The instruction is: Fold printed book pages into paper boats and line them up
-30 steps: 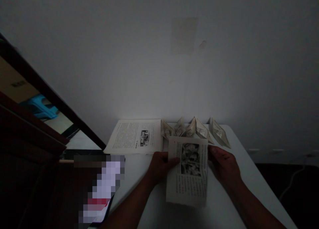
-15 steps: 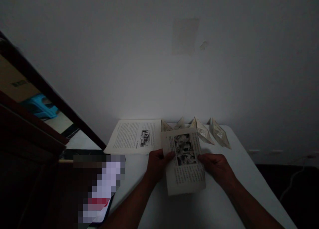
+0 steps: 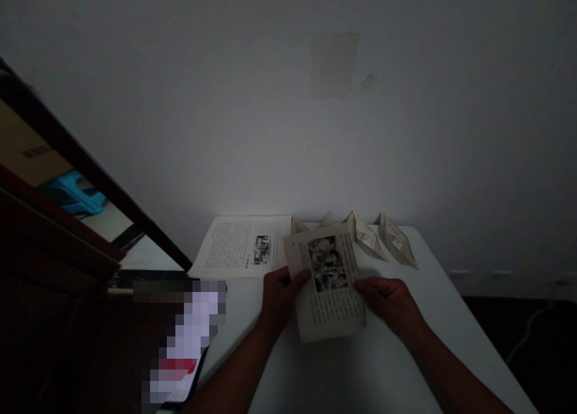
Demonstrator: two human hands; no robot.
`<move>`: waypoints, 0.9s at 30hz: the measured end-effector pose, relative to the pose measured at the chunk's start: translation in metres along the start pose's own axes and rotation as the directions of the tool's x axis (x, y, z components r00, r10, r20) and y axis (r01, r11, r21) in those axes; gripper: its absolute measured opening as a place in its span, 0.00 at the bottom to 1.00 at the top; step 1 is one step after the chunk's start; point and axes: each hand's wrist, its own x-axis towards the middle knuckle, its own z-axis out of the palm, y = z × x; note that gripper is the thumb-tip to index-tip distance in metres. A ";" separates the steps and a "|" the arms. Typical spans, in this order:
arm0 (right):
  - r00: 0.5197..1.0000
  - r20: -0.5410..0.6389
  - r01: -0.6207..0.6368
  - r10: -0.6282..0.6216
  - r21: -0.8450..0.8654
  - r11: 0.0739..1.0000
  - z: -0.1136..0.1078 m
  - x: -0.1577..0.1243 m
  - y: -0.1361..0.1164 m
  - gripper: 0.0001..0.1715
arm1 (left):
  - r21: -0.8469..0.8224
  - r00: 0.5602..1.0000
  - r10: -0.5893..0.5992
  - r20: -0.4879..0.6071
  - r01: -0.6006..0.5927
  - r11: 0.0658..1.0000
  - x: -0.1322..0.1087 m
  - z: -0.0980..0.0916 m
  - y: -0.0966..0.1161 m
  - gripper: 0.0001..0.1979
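A printed sheet of paper (image 3: 331, 309) with a dark picture and lines of text is held up above the table, slightly tilted. My left hand (image 3: 280, 294) pinches its left edge, thumb on the front face. On the opposite edge, my right hand (image 3: 387, 300) grips the paper between thumb and fingers. Behind the sheet stand folded paper boats, one (image 3: 370, 240) close to its top right corner and another (image 3: 399, 240) farther right. More folded paper (image 3: 298, 225) shows partly behind the sheet's top edge.
An open printed page (image 3: 234, 243) lies at the table's back left, against the wall. A phone (image 3: 189, 348) with a blurred screen is at the left edge of the white table (image 3: 406, 372). Farther left, a dark-framed mirror (image 3: 99, 167) leans, showing a blue stool.
The sheet has shifted a little left and up and tilted slightly more. Both hands have moved a little left with it, still gripping its edges.
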 end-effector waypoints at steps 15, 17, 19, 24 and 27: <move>1.000 0.002 0.013 -0.013 -0.028 1.000 -0.001 0.000 0.004 0.15 | 0.009 0.996 0.029 -0.085 -0.028 1.000 0.002 -0.002 0.002 0.14; 1.000 0.002 0.014 -0.014 -0.039 0.999 0.000 0.000 0.005 0.15 | 0.004 0.994 0.028 -0.102 -0.027 1.000 0.001 -0.001 0.004 0.14; 1.000 0.012 0.004 -0.003 -0.032 0.999 0.000 0.000 0.005 0.15 | -0.003 0.993 0.021 -0.112 -0.021 1.000 0.001 0.000 0.005 0.15; 1.000 0.024 -0.009 0.010 -0.040 0.999 0.001 -0.001 0.002 0.15 | 0.009 0.991 0.041 -0.128 -0.041 0.999 0.001 0.000 0.005 0.15; 0.999 0.030 -0.019 0.019 -0.017 1.000 0.001 -0.003 -0.001 0.15 | 0.029 0.989 0.034 -0.143 -0.030 0.999 0.002 -0.001 0.004 0.15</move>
